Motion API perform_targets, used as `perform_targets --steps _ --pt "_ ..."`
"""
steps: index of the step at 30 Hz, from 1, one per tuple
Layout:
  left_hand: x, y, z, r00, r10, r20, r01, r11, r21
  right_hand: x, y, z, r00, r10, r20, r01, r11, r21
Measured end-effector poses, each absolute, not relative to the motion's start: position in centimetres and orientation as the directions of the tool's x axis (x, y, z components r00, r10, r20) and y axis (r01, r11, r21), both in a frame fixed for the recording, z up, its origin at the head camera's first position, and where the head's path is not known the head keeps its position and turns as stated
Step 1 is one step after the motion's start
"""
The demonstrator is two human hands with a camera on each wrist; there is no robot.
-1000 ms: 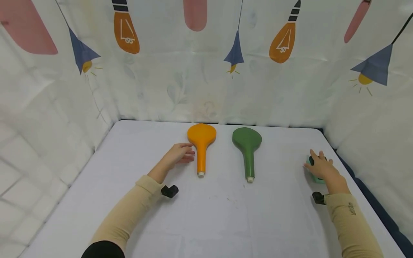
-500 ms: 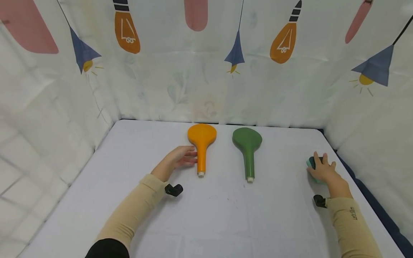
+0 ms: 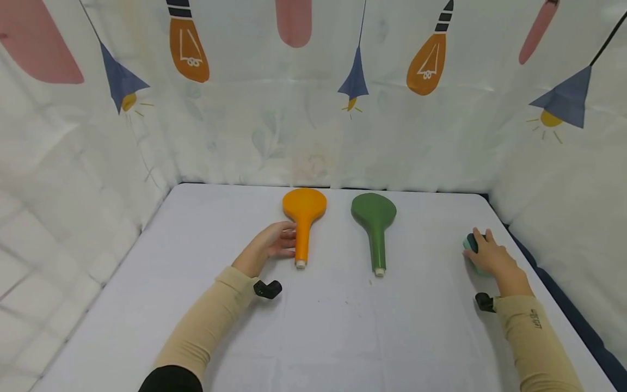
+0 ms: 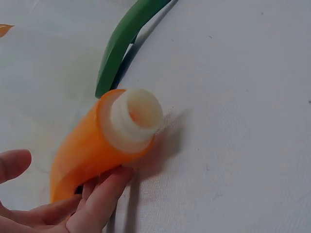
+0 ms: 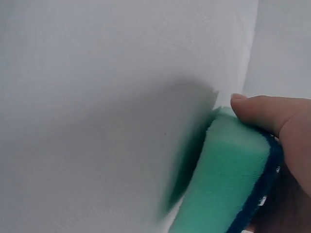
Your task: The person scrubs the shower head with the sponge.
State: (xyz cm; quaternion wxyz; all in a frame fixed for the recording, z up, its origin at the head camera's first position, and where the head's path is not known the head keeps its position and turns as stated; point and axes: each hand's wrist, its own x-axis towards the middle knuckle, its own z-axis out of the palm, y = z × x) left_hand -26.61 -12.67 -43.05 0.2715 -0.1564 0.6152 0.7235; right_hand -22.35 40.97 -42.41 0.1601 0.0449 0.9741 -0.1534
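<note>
An orange handheld shower head point(image 3: 305, 207) with a white hollow connector lies face down on the table. My left hand point(image 3: 271, 242) is at the left of its handle; in the left wrist view the fingers point(image 4: 104, 194) reach under the handle and touch it, while the thumb stands apart. At the far right, my right hand point(image 3: 492, 258) grips a sponge point(image 5: 228, 165), light green foam with a dark blue-green scouring layer. The thumb lies over one end of the sponge, and the other fingers are mostly hidden in the right wrist view.
A green shower head point(image 3: 374, 218) lies to the right of the orange one, its handle toward me. The white-covered table point(image 3: 343, 326) meets a printed curtain point(image 3: 303, 130) at the back and sides. A few small specks dot the cloth.
My left hand has come right and down along the orange handle, whose connector end has shifted slightly left. My right hand's spread fingers have drawn in on the sponge.
</note>
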Motion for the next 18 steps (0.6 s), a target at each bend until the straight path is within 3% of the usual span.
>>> perform_targets --steps 10,18 --pt "-27.0 -13.3 -43.4 -0.833 0.219 -0.508 -0.534 -0.076 0.842 -22.9 39.9 -41.9 -0.989 0.055 -0.135 0.096 0.943 -0.318" --pt "-27.1 -14.1 -43.5 -0.847 0.201 -0.491 -0.511 -0.061 0.857 -23.7 38.1 -42.5 -0.999 -0.01 0.04 -0.023 0.942 -0.335"
